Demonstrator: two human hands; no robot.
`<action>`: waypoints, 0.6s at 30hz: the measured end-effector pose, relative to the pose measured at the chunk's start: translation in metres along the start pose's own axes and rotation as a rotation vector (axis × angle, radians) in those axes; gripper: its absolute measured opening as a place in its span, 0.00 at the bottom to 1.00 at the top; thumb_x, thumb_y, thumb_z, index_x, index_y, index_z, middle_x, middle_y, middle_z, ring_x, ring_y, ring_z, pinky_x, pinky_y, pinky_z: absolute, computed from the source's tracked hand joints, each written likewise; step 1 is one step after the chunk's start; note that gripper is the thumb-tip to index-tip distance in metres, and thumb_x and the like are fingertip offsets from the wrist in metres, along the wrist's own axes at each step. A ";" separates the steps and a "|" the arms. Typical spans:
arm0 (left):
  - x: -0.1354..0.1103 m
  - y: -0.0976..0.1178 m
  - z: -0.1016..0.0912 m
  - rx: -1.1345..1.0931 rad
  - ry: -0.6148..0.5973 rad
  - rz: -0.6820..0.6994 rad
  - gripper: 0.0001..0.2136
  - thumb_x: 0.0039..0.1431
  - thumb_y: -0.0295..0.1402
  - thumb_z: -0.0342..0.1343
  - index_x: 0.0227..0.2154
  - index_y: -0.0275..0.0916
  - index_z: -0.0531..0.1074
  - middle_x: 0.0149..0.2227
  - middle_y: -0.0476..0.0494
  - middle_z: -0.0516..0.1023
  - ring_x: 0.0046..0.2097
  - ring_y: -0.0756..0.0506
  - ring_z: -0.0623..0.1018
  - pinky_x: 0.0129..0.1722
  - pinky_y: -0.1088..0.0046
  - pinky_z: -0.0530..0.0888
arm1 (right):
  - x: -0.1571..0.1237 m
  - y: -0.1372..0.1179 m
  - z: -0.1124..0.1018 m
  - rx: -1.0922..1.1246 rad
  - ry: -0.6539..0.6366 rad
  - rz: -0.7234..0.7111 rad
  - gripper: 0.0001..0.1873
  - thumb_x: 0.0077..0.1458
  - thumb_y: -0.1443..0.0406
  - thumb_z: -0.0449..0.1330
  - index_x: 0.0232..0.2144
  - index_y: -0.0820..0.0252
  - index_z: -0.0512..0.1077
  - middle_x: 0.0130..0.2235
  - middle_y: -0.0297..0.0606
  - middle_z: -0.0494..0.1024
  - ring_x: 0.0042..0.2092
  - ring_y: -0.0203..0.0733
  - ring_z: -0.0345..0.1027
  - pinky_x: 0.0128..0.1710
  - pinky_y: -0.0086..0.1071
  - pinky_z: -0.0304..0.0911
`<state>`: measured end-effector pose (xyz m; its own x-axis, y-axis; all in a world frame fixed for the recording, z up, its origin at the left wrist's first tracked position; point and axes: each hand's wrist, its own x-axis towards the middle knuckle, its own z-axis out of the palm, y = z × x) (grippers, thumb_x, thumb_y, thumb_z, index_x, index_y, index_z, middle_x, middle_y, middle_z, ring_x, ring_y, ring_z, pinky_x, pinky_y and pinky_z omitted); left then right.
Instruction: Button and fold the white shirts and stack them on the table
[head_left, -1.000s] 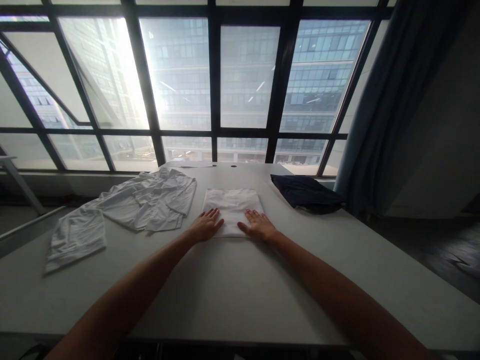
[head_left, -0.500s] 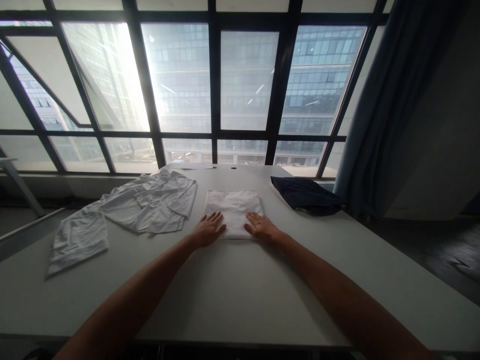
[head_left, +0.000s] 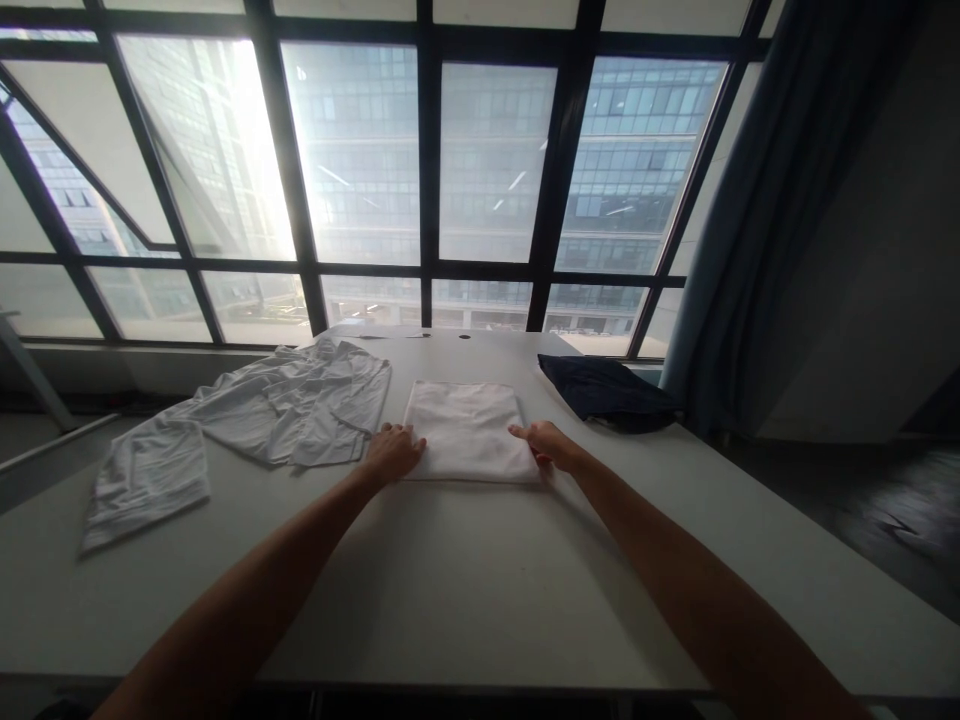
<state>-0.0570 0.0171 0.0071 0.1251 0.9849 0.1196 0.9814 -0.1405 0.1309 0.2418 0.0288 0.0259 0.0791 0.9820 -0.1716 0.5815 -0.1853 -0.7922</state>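
A white cloth (head_left: 469, 425), folded into a neat flat square, lies on the table before me; whether it is a garment I cannot tell. At its left edge is my left hand (head_left: 394, 452), thumb over the cloth and fingers curled along the side. My right hand (head_left: 549, 445) pinches the right edge, with the thumb on top and the fingers partly hidden beneath. A crumpled white garment (head_left: 300, 405) spreads out to the left of the folded cloth. Over to the right rests a dark navy folded cloth (head_left: 607, 392).
All the cloths lie on a white table (head_left: 465, 580), whose right edge slopes away beside a dark blue curtain (head_left: 739, 230). Black-framed windows (head_left: 495, 160) stand behind the table. Two small dark holes show near its far edge.
Both hands have moved outward from the top of the folded white cloth to its left and right edges. Their flat, spread fingers have closed around those edges.
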 end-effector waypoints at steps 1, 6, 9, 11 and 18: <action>0.001 -0.001 -0.001 -0.016 0.028 -0.011 0.25 0.64 0.44 0.43 0.53 0.31 0.70 0.54 0.27 0.73 0.58 0.34 0.71 0.55 0.61 0.66 | 0.000 -0.001 -0.004 0.116 -0.064 0.050 0.25 0.56 0.51 0.60 0.46 0.65 0.71 0.43 0.48 0.77 0.39 0.43 0.74 0.34 0.31 0.67; 0.006 -0.006 -0.008 -0.219 0.017 -0.124 0.20 0.61 0.40 0.50 0.50 0.33 0.72 0.43 0.33 0.80 0.43 0.40 0.79 0.40 0.70 0.71 | -0.005 -0.001 -0.012 0.279 -0.190 0.155 0.19 0.53 0.53 0.65 0.38 0.64 0.71 0.32 0.41 0.77 0.31 0.37 0.71 0.28 0.27 0.67; 0.004 -0.006 -0.014 -0.302 -0.028 -0.128 0.16 0.60 0.38 0.52 0.44 0.33 0.76 0.35 0.39 0.81 0.35 0.44 0.79 0.31 0.74 0.69 | -0.007 0.002 -0.015 0.322 -0.219 0.129 0.15 0.53 0.57 0.65 0.36 0.64 0.71 0.33 0.44 0.78 0.34 0.41 0.73 0.30 0.29 0.69; 0.002 -0.004 -0.016 -0.309 -0.051 -0.043 0.14 0.60 0.38 0.51 0.35 0.34 0.78 0.30 0.42 0.80 0.33 0.45 0.78 0.29 0.75 0.66 | -0.004 0.006 -0.019 0.320 -0.237 0.114 0.14 0.52 0.59 0.66 0.35 0.64 0.72 0.33 0.45 0.79 0.35 0.44 0.75 0.32 0.32 0.71; -0.003 0.010 -0.004 -0.259 0.073 0.121 0.16 0.64 0.39 0.47 0.42 0.39 0.77 0.38 0.40 0.82 0.40 0.43 0.79 0.37 0.73 0.69 | 0.030 0.010 -0.043 -0.437 0.197 -0.107 0.14 0.49 0.63 0.66 0.39 0.63 0.76 0.42 0.48 0.80 0.47 0.55 0.73 0.41 0.36 0.69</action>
<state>-0.0480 0.0127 0.0125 0.2187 0.9510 0.2186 0.8890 -0.2865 0.3572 0.2849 0.0584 0.0381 0.1277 0.9908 0.0449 0.8768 -0.0916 -0.4721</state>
